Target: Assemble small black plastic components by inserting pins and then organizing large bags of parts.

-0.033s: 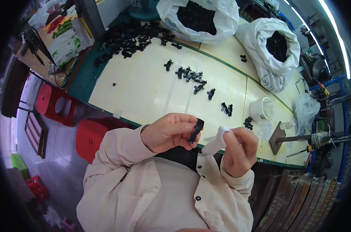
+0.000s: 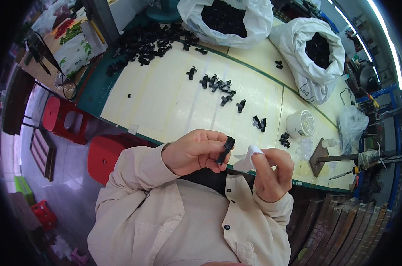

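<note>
Between the thumb and fingers of my left hand (image 2: 196, 151) is a small black plastic part (image 2: 226, 150), held upright near the table's front edge. To its right, my right hand (image 2: 273, 172) pinches a crumpled white cloth or tissue (image 2: 249, 160) that hangs toward the black part without touching it. Farther in on the pale tabletop (image 2: 165, 99), several similar black plastic pieces (image 2: 216, 84) lie in a loose cluster. Two more pieces (image 2: 259, 124) lie closer to my right hand.
A large heap of black parts (image 2: 152, 44) covers the far left. White sacks (image 2: 259, 22) of black pieces stand at the back. To the right are a white tub (image 2: 299, 123), tiny black bits (image 2: 284, 140), a clear plastic bag (image 2: 352, 119) and a metal bar fixture (image 2: 338, 158). Red stools (image 2: 104, 157) stand left.
The white cloth in my right hand has lifted and its loose end has swung up, now looking shorter and more bunched. My left hand keeps its hold on the black part.
</note>
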### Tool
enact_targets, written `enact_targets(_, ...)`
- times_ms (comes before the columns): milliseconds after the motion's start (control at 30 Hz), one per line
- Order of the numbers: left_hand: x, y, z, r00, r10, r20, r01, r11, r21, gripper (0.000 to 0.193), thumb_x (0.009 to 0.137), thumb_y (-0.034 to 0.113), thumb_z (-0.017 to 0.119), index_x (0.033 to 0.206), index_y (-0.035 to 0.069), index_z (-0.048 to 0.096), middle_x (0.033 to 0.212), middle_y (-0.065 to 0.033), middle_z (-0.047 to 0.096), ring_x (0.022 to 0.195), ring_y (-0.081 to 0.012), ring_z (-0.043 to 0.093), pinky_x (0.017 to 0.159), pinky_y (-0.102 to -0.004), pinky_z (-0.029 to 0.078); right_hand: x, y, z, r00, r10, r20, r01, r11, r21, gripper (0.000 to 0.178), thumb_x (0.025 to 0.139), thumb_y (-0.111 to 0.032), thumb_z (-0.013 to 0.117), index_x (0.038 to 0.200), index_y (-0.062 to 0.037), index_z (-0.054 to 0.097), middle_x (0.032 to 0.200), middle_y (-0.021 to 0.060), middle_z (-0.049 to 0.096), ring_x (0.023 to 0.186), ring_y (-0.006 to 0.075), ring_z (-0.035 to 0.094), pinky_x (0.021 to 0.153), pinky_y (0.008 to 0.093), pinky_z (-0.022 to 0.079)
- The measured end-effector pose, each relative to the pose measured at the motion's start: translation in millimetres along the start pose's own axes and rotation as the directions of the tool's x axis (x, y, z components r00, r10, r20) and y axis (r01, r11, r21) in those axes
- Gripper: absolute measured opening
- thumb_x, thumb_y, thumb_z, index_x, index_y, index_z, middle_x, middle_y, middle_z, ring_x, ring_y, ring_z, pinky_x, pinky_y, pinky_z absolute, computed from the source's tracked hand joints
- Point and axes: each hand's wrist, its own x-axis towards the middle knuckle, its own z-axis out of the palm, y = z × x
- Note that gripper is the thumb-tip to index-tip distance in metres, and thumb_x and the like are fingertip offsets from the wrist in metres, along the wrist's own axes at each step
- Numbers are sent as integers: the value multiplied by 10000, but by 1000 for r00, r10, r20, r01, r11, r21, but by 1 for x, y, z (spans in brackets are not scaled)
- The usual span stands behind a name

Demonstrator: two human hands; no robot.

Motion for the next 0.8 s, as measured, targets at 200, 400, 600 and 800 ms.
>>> enact_targets(200,20,-15,8,996,-89,27,89,996,23,182,919,152,508,1000,-9,534,845,-61,602,666,-113,577,595,-219,485,-2,26,-5,960,-272,67,279,949,-143,269,648,28,684,915,44,664,1004,128,527,751,198,538,623,292,447)
enact_targets(400,24,-16,-1,999,-6,32,8,999,-46,206,908,134,519,1040,-24,538,797,-45,564,684,-92,537,573,-176,447,-29,63,-5,996,49,76,-36,987,-154,309,683,68,639,992,62,629,947,121,537,748,202,533,618,265,438)
enact_targets(600,23,-19,-12,999,-48,-11,47,990,-132,214,907,120,506,1063,-26,502,826,-51,563,680,-93,524,578,-175,450,-24,52,11,776,595,-210,-517,790,330,226,789,104,585,976,-7,647,881,92,562,684,121,495,597,187,390)
enact_targets(800,21,-17,-15,994,-110,-24,104,978,-182,202,902,119,508,1044,-25,499,823,-55,568,695,-91,551,590,-169,482,-31,44,25,674,737,54,-636,542,549,207,830,82,526,995,9,627,1002,85,558,826,106,510,694,181,394)
